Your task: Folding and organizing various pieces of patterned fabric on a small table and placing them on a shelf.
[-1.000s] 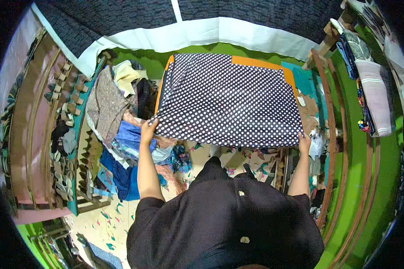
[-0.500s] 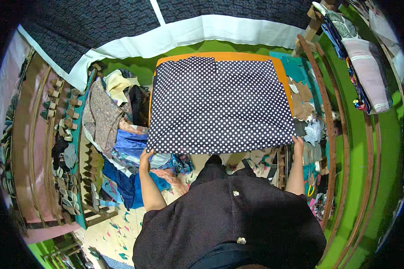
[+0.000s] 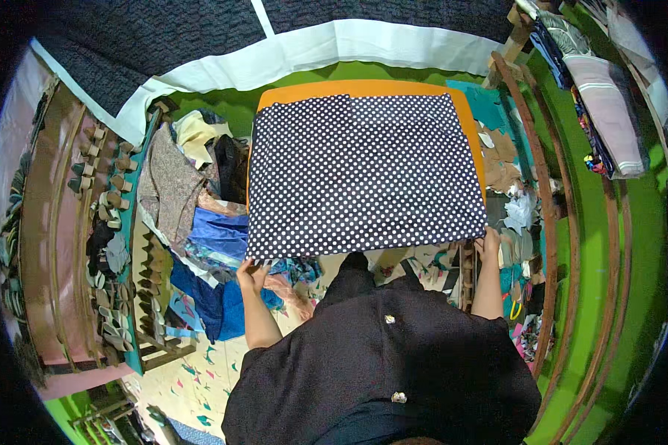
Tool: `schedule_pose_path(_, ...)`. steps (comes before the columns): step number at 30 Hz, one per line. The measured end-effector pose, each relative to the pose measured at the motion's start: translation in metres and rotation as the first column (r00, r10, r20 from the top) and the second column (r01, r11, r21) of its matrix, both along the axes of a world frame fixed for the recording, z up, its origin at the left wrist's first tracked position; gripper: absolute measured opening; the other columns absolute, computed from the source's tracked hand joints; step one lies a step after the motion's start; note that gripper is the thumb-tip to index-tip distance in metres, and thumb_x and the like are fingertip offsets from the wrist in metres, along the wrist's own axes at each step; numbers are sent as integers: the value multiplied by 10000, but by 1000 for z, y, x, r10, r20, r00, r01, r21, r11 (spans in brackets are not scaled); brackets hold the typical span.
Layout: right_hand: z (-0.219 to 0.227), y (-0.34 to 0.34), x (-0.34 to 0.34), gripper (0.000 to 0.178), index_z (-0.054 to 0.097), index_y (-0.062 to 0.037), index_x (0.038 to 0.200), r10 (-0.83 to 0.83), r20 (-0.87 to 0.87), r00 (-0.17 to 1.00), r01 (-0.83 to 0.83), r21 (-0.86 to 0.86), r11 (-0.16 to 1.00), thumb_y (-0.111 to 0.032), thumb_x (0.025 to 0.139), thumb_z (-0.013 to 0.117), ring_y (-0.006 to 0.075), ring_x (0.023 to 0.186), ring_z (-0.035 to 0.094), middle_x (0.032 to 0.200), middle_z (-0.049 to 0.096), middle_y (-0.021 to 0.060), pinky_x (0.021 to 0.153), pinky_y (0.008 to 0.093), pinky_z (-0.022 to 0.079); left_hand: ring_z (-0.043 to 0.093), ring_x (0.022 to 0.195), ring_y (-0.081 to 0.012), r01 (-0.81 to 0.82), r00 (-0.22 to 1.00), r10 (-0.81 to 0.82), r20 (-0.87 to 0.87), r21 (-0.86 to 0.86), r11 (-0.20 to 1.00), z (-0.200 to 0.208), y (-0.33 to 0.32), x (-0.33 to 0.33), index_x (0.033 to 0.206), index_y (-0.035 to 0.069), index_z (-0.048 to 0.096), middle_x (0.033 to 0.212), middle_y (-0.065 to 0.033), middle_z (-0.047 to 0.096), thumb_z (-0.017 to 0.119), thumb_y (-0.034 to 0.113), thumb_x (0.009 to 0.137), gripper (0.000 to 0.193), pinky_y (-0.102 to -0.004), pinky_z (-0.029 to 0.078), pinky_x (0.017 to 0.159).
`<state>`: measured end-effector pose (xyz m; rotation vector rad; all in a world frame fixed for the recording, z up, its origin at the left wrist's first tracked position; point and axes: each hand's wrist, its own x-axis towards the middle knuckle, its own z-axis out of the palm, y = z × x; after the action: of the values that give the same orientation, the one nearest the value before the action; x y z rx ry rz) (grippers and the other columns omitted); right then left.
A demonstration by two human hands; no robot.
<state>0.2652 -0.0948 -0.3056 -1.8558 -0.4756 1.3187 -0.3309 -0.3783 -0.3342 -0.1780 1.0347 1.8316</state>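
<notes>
A black fabric with white polka dots (image 3: pixel 364 174) lies spread over an orange table (image 3: pixel 401 87), covering most of its top. Its far edge is uneven, with a step near the middle. At the near left corner, my left hand (image 3: pixel 253 275) pinches the fabric's edge between thumb and fingers. My right hand (image 3: pixel 488 245) grips the near right corner, its fingertips partly hidden by the cloth. The near edge between both hands is fairly straight and slants up slightly toward the right.
Heaped garments and cloths (image 3: pixel 219 231) sit left of the table. Beyond them stands a rack of wooden shoe forms (image 3: pixel 115 200). Paper and leather-like scraps (image 3: pixel 501 167) crowd the right side, with yellow-handled scissors (image 3: pixel 516 308) lower down. Wooden rails (image 3: pixel 553 222) line the green wall; scraps litter the floor.
The near left corner of the fabric has shifted slightly right and toward me with my left hand. My right hand has moved a little left and nearer.
</notes>
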Motion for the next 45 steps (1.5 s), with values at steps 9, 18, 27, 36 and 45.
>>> schedule_pose_path(9, -15, -16, 5, 258, 405, -141, 1054, -108, -108, 988, 123, 137, 983, -205, 819, 490, 153, 583, 549, 853, 544, 33, 438, 271, 413, 553, 910, -252, -87, 988, 85, 131, 12, 996, -15, -16, 22, 908, 46, 540, 968, -78, 572, 523, 158, 706, 232, -411, 447, 784)
schedule_pose_path(18, 74, -27, 2, 407, 443, -102, 1130, 8, -149, 989, 37, 297, 954, -87, 748, 584, 105, 583, 528, 835, 567, 28, 488, 208, 388, 545, 606, -123, 41, 902, -188, -389, -356, 934, 73, -14, 9, 1137, 118, 417, 740, -33, 524, 525, 2, 798, 374, -232, 506, 558)
schedule_pose_path(27, 88, -31, 43, 204, 516, 18, 978, 304, -381, 873, -97, 475, 875, -48, 785, 525, 114, 647, 560, 822, 572, 58, 527, 225, 445, 603, 723, -181, 149, 900, -203, -386, -167, 975, 126, -39, -19, 1010, -23, 533, 859, -96, 604, 573, 84, 756, 278, -275, 505, 642)
schedule_pose_path(36, 140, -51, 45, 350, 512, 25, 1013, 458, -72, 886, -370, 488, 791, 18, 669, 580, 122, 770, 546, 854, 571, 46, 731, 232, 434, 523, 637, -87, 63, 659, -259, -706, -292, 954, 155, -47, -22, 969, -42, 580, 799, -49, 589, 606, -35, 674, 297, -199, 423, 584)
schedule_pose_path(45, 144, 45, 4, 268, 538, -1, 965, 214, 880, 424, -775, 231, 588, -162, 763, 608, 107, 784, 472, 821, 501, 25, 705, 236, 396, 479, 986, -161, -3, 340, -330, -880, -352, 936, 157, 70, -67, 947, 36, 586, 958, -51, 540, 592, 96, 759, 197, -259, 365, 814)
